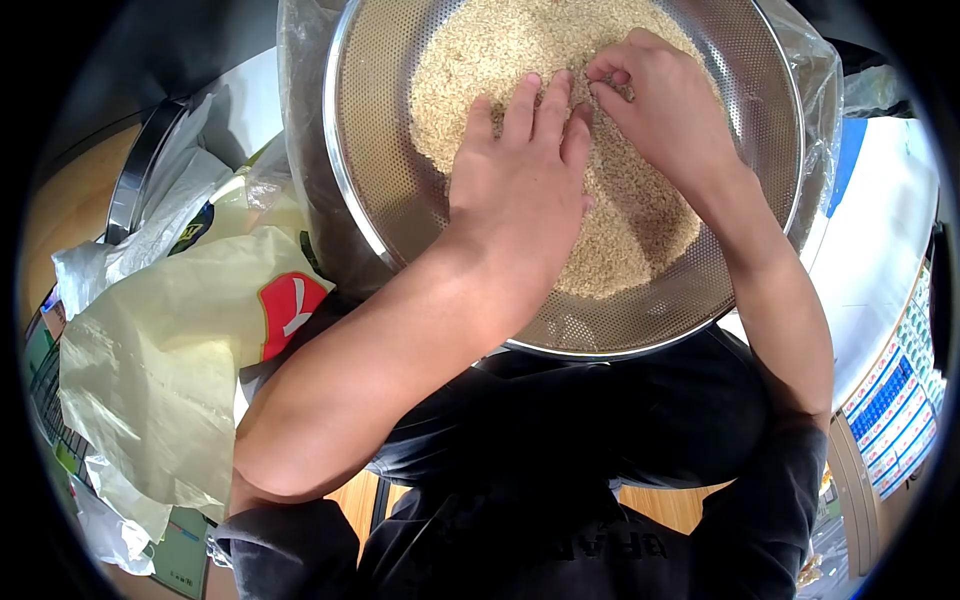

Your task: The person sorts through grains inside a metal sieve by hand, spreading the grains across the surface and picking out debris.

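A large perforated metal colander (365, 215) rests over my lap, with a wide bed of pale tan grain (620, 260) that looks like brown rice. My left hand (520, 165) lies on the grain near the middle, palm down, its fingers stretched out and somewhat apart. To its right, my right hand (670, 105) is just over the grain, thumb and fingertips drawn together in a pinch. Whatever those fingertips hold, if anything, is too small to make out. Under the right wrist, a shadow falls across the grain.
Clear plastic (305, 130) surrounds the colander's outside. A crumpled pale yellow bag (150, 370) with a red patch sits at the left, beside a white bag (150, 225). On the right are a white surface (880, 230) and blue-and-white printed packs (893, 425).
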Motion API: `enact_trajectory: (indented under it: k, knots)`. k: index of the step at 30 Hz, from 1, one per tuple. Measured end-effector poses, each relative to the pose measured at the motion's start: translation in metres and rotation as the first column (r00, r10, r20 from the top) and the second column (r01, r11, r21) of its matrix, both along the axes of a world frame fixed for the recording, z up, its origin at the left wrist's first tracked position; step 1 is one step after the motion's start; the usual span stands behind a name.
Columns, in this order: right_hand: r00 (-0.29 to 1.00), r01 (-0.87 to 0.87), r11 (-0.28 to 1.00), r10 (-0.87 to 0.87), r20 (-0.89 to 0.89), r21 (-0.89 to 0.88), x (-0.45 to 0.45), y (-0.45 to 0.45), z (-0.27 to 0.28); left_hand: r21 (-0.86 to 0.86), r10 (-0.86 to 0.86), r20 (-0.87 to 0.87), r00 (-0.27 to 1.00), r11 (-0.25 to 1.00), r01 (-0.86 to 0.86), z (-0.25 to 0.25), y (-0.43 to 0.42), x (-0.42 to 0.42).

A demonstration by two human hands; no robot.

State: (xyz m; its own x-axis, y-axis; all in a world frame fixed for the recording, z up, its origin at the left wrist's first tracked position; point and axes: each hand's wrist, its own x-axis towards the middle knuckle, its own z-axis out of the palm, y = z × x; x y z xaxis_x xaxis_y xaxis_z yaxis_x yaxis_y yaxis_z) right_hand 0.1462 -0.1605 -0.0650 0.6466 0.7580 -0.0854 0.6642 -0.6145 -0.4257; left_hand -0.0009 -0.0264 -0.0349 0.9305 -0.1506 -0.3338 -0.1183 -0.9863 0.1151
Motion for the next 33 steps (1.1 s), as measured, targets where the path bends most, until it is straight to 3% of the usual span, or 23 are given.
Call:
enact_trajectory:
  k: [9, 33]
  knots:
    - [0.998, -0.043, 0.999, 0.042, 0.056, 0.010, -0.001, 0.001, 0.003, 0.016, -0.013, -0.026, 1.000, 1.000, 0.014, 0.002, -0.001, 0.001]
    - [1.000, -0.019, 1.000, 0.018, -0.012, -0.018, -0.001, -0.005, 0.004, -0.003, -0.002, 0.023, 1.000, 1.000, 0.002, 0.000, 0.001, -0.001]
